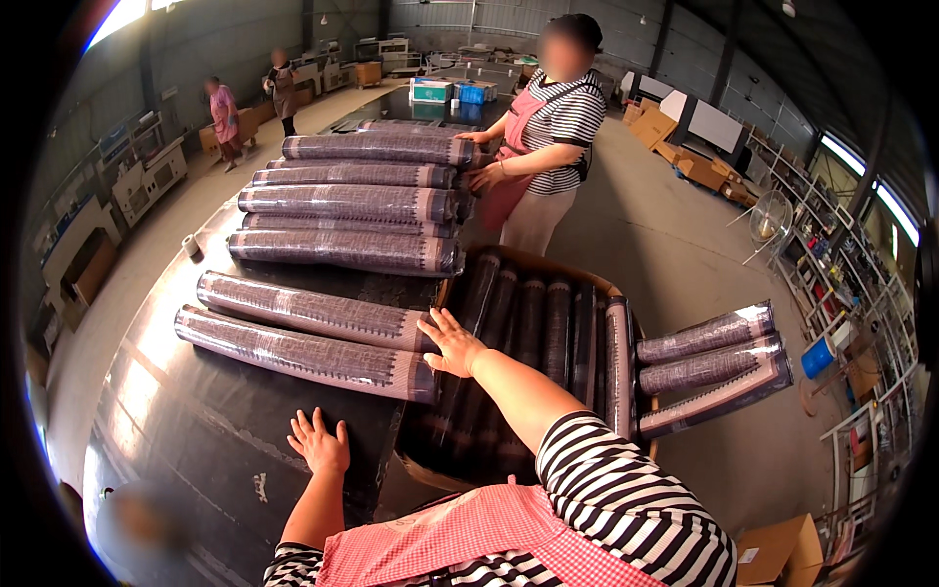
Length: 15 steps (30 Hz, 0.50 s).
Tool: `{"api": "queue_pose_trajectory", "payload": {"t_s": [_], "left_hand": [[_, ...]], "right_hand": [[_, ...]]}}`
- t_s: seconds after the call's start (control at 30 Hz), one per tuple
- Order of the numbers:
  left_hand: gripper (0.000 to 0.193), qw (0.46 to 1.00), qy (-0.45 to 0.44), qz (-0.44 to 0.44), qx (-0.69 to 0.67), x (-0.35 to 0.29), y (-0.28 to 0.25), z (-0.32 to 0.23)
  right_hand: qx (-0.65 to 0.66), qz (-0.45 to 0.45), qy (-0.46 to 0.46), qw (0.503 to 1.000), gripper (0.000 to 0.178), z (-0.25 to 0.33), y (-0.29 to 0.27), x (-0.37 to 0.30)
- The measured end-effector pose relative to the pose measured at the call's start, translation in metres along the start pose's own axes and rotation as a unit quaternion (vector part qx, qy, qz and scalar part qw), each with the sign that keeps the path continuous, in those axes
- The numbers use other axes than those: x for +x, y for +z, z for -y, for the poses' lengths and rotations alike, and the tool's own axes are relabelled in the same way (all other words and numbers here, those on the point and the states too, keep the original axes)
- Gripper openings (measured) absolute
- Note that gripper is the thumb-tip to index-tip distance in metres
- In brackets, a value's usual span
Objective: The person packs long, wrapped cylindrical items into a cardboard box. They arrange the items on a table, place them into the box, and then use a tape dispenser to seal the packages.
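Note:
Two rolled rugs in clear film, the nearer roll (303, 354) and the farther roll (313, 311), lie side by side on the black table. My right hand (452, 344) is open, its spread fingers at the right ends of both rolls. Nearer to me, my left hand (320, 445) is open above or on the table (245, 430); I cannot tell if it touches. It holds nothing. Right of the table, a cardboard box (579, 269) holds several dark wrapped rolls (529, 318). My right forearm passes over part of it.
A stack of wrapped rolls (342, 203) lies farther up the table, with a co-worker (558, 117) touching its right end. Several rolls (709, 377) jut out right of the box. A fan (771, 217) and metal racks (831, 254) stand at the right.

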<state>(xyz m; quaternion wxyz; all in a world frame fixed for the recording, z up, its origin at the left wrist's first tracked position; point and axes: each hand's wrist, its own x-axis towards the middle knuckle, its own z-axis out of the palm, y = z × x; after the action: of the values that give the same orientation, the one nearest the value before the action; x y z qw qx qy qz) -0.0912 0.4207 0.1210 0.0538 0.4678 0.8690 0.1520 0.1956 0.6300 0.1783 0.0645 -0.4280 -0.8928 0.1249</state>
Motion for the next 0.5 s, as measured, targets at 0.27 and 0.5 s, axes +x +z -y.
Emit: {"api": "queue_pose_trajectory", "payload": {"t_s": [0.27, 0.5], "left_hand": [[0.065, 1.000, -0.003, -0.002, -0.008, -0.002, -0.003, 0.003], [0.068, 0.999, 0.013, -0.013, -0.038, 0.002, 0.001, 0.002]], "right_hand": [[0.014, 0.006, -0.004, 1.000, 0.080, 0.005, -0.002, 0.003], [0.022, -0.048, -0.039, 0.998, 0.079, -0.022, 0.017, 0.002]]}}
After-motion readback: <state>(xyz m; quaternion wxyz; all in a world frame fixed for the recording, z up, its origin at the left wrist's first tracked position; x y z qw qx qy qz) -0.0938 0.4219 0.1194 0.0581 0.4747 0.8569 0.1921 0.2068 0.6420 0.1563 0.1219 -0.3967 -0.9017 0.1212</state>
